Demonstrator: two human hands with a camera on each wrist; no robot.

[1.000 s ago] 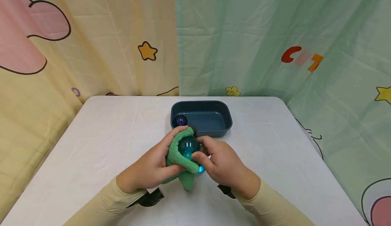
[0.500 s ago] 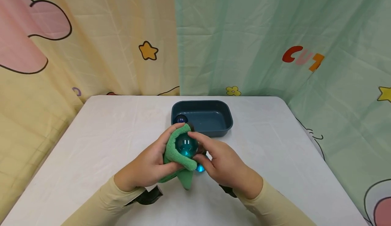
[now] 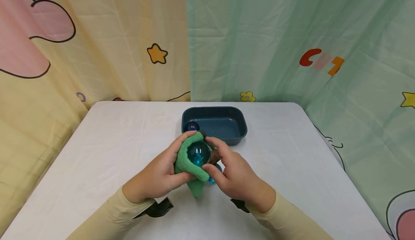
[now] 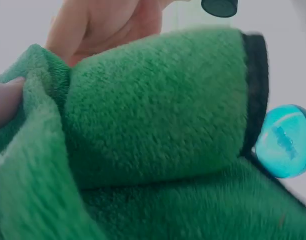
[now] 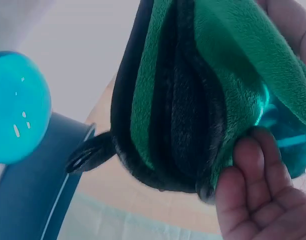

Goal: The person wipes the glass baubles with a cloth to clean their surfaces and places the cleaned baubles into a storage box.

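Observation:
My left hand [image 3: 162, 177] grips a folded green towel [image 3: 191, 166] with dark trim, wrapped partly around a clear teal ball [image 3: 199, 153]. The right hand [image 3: 238, 177] holds that ball from the right, its thumb at the near side and its index finger at the far side. In the right wrist view, curled fingers [image 5: 253, 185] lie where the towel's edge meets the ball. A second, light blue ball [image 4: 285, 141] sits beyond the towel in the left wrist view; the hands mostly hide it in the head view.
Behind the hands stands a dark blue rectangular tray [image 3: 240, 139] with a dark blue ball [image 3: 192, 126] in its left end. A white-covered table [image 3: 129, 132] lies beneath, with printed curtains [image 3: 259, 34] behind it. Black straps [image 3: 159, 208] sit at the wrists.
My right index finger has shifted over the ball and back to its far edge. The towel and ball have moved slightly left, and the towel's lower fold hangs differently.

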